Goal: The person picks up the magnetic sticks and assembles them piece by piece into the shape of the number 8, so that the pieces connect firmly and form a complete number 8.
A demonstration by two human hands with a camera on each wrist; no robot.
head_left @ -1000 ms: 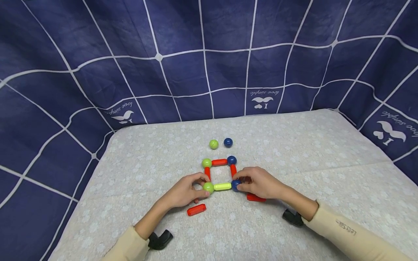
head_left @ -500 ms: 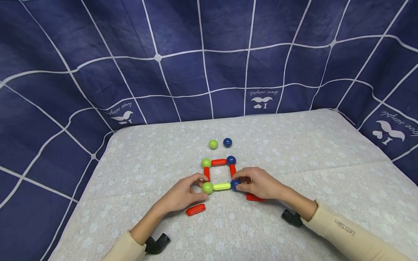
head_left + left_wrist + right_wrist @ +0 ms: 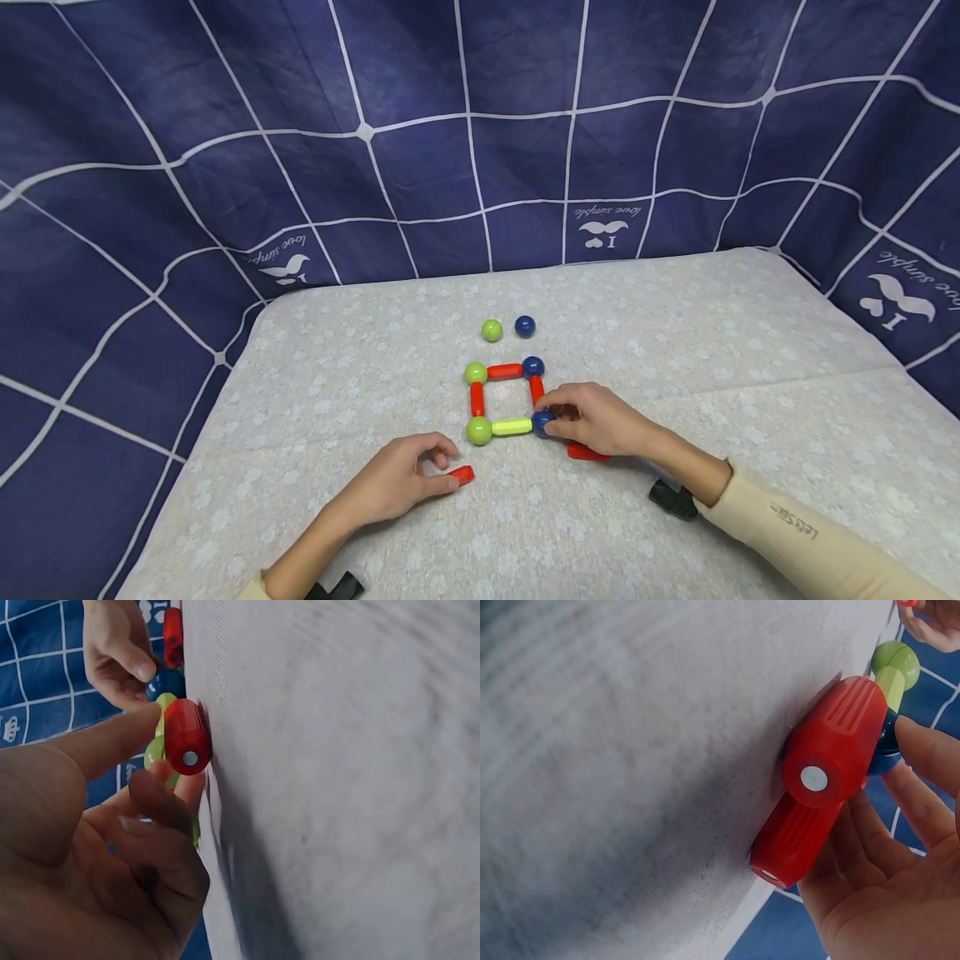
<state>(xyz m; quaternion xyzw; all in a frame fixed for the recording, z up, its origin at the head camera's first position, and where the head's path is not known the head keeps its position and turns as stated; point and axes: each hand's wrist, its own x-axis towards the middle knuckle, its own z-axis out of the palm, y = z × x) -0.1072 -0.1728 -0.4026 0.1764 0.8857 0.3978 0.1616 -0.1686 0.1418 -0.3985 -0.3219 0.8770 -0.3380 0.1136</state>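
Magnetic rods and balls form a square: green balls point(image 3: 479, 431) on the left, blue balls point(image 3: 533, 367) on the right, red rods point(image 3: 505, 372) on three sides and a yellow-green rod point(image 3: 512, 427) on the near side. My right hand point(image 3: 600, 418) pinches the near right blue ball point(image 3: 542, 424) between thumb and fingers. My left hand point(image 3: 390, 479) is at a loose red rod point(image 3: 462, 475), its thumb over or against the rod. The left fingers are bent and apart from the thumb; they do not close on the rod.
Beneath the right hand lie two loose red rods point(image 3: 832, 742), partly hidden in the head view. Beyond the square rest a loose green ball point(image 3: 492, 330) and a loose blue ball point(image 3: 525, 326). A blue checked curtain point(image 3: 420, 167) borders the cloth-covered table point(image 3: 360, 333).
My left hand has let go of the near left green ball and moved back toward me, down to the loose red rod. The right hand stays on its blue ball.
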